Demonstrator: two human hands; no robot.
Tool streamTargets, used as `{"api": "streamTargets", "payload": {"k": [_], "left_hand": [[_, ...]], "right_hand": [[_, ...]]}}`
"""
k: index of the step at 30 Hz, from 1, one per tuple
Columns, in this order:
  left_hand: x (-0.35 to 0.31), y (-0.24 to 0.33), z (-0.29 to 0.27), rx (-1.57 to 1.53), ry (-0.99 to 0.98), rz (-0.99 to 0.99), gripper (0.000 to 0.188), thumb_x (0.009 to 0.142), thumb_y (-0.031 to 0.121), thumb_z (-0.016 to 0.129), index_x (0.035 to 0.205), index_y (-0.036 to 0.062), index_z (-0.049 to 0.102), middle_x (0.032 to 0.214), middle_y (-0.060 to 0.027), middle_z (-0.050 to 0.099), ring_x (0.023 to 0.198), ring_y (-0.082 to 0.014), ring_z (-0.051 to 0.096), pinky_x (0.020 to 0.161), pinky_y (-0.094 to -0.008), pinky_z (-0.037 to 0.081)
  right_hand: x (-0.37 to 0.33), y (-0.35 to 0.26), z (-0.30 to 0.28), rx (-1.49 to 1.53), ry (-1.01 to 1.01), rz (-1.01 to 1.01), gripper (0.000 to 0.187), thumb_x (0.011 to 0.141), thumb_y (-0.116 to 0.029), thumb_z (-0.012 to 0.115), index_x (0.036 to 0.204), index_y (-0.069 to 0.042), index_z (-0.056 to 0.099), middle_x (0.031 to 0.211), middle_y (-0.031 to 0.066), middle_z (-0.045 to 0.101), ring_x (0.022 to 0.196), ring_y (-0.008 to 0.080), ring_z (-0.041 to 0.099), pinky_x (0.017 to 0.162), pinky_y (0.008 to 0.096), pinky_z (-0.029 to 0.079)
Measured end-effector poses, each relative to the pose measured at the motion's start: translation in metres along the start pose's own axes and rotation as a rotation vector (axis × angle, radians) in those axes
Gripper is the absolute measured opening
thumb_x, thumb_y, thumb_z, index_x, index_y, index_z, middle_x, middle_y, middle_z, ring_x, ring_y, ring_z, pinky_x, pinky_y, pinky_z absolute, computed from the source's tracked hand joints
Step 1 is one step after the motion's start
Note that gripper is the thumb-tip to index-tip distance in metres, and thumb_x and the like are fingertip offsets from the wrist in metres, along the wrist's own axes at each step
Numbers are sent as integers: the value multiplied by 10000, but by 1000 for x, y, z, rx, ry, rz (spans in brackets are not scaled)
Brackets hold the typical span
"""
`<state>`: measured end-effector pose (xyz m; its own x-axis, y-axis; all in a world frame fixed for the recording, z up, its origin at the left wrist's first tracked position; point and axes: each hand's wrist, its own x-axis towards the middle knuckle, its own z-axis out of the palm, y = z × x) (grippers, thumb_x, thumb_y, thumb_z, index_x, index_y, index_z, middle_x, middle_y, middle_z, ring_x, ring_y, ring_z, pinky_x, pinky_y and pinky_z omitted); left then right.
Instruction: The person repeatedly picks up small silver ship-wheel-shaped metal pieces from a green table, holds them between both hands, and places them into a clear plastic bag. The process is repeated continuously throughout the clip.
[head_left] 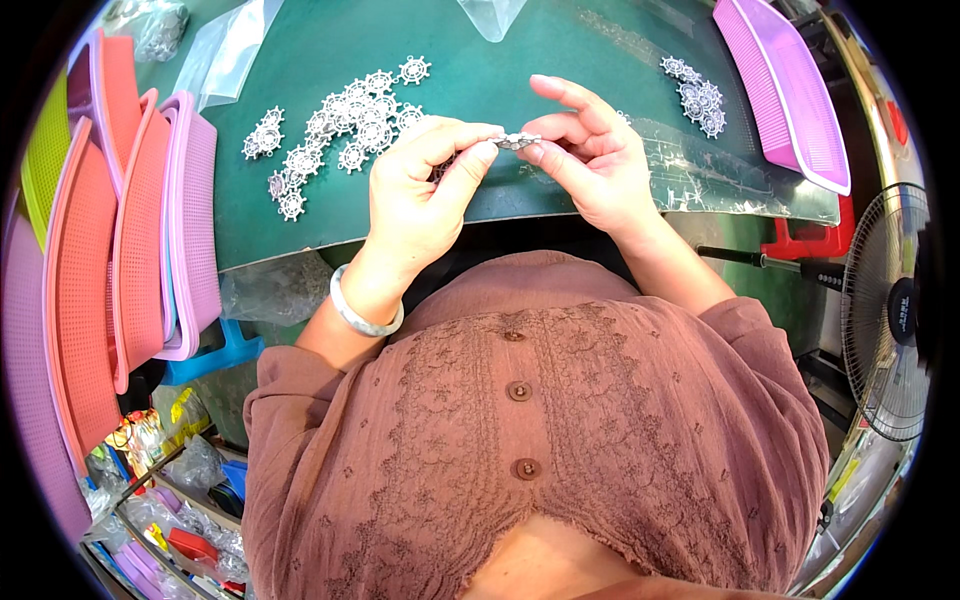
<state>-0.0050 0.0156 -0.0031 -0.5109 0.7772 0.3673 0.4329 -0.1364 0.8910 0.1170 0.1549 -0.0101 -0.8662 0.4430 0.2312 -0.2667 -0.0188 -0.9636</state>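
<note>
Wheel-shaped piece (517, 141), silver, one: held above the near edge of the green table (490, 75), between the two hands. Left hand (425, 185): thumb and forefinger pinching the piece's left end; pale bangle (352, 316) at wrist. Right hand (597, 165): thumb and a finger gripping the right end. Similar pieces: larger spread (355, 118) at left, small cluster (697, 97) at right, beside a purple basket (778, 95).

two grips (425, 185) (608, 180), one bangle (352, 310), one fan (880, 330)
</note>
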Motion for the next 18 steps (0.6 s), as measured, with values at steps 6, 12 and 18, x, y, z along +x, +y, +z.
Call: {"api": "streamTargets", "payload": {"k": [6,12,18], "left_hand": [[-1,8,5,-127,105,-136,142,796,63,637,927,9,637,785,-34,616,683,-88,541,599,-205,426],[-4,10,1,-384,-21,-462,120,824,105,608,889,6,619,775,-23,608,639,-54,538,537,-174,421],[-3,10,4,-548,-8,-513,131,839,118,580,875,-2,621,716,-20,596,601,-51,527,506,-171,411]], "right_hand": [[-1,1,-1,-155,-1,-122,508,812,65,562,1283,7,381,911,85,631,842,112,588,769,216,456],[-1,6,-5,-403,32,-323,524,787,89,566,1274,9,390,883,92,641,823,115,591,765,223,452],[3,2,-1,-638,133,-569,498,714,86,625,1180,-40,505,776,78,640,711,162,624,648,255,491]]}}
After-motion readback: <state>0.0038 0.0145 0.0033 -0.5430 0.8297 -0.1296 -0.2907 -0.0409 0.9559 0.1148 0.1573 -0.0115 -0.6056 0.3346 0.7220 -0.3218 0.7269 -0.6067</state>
